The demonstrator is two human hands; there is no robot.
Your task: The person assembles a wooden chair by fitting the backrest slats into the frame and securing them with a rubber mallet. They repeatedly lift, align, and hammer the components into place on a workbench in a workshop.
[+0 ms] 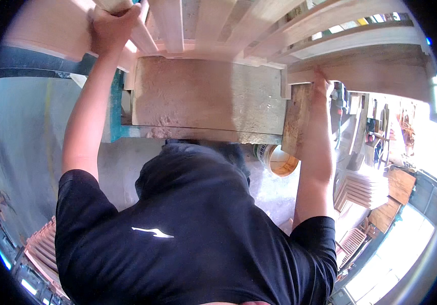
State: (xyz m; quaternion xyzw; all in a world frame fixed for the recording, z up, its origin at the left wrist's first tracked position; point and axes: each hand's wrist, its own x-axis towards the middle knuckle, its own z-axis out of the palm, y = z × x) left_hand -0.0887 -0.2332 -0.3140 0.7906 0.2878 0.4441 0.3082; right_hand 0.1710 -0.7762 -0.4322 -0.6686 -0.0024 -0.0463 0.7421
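Note:
A pale wooden slatted frame (175,28) lies across the bench in front of me, its slats fanning away toward the top of the view. My left hand (113,30) is closed round a wooden piece (114,5) at the far left, thumb toward the slats; its other fingers are mostly hidden. At the right, my right hand (323,84) grips the lower edge of the frame's wide side board (366,68), thumb up against its face and the fingers out of sight behind. Between my arms sits a worn, dusty wooden block (206,96).
A teal bench support (115,109) stands beside my left forearm. Below the bench, a round bucket (282,161) rests on the floor near my right forearm. Stacked wooden parts (363,187) stand at the right, with more slatted pieces (43,251) at lower left.

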